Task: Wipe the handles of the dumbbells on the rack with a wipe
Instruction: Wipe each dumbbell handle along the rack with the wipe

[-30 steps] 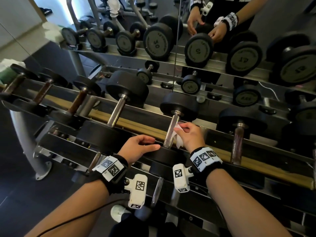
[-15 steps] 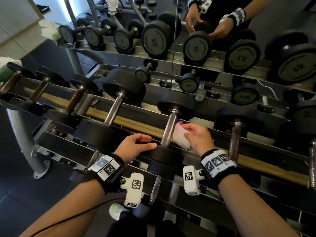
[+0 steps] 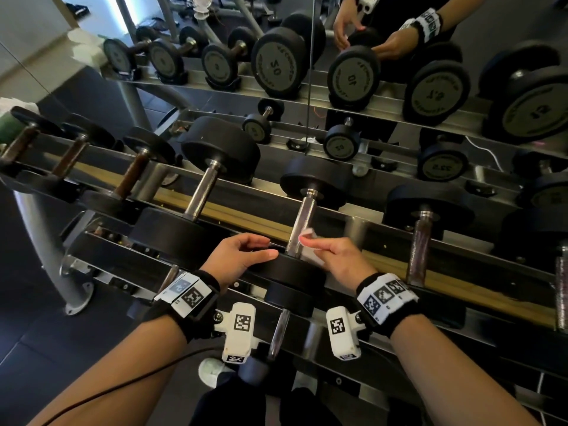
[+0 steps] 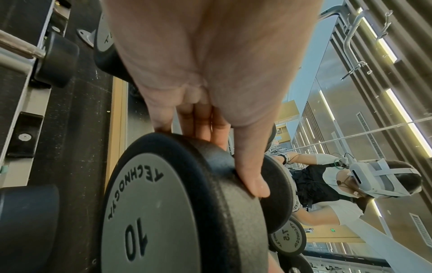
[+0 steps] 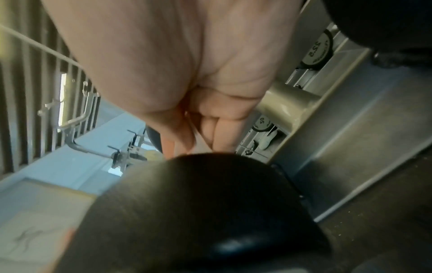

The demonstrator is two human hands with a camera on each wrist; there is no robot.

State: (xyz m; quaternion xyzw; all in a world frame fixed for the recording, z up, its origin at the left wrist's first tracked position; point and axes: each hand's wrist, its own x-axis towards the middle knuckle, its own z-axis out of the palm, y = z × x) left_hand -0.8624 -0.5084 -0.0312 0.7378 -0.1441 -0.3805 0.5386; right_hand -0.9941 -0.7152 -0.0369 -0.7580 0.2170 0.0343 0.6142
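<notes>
The dumbbell marked 10 lies on the rack's upper tier, its steel handle [image 3: 302,224] pointing away from me. My left hand [image 3: 267,249] rests on its near black head [image 3: 292,273], thumb laid along the rim and fingers relaxed. In the left wrist view the thumb [image 4: 252,177] lies over that head [image 4: 151,212]. My right hand [image 3: 307,245] pinches a white wipe [image 3: 309,235] against the lower right side of the handle. In the right wrist view the hand [image 5: 198,129] is blurred above the head [image 5: 198,212], and the wipe is hidden.
More dumbbells sit to either side: a steel-handled one [image 3: 203,195] to the left and a dark-handled one [image 3: 419,244] to the right. A lower tier [image 3: 278,333] holds smaller ones. A mirror [image 3: 353,75] behind reflects the rack and my hands.
My right hand has brought the wipe back against the handle and down to its near end. The left hand has stayed on the near head.
</notes>
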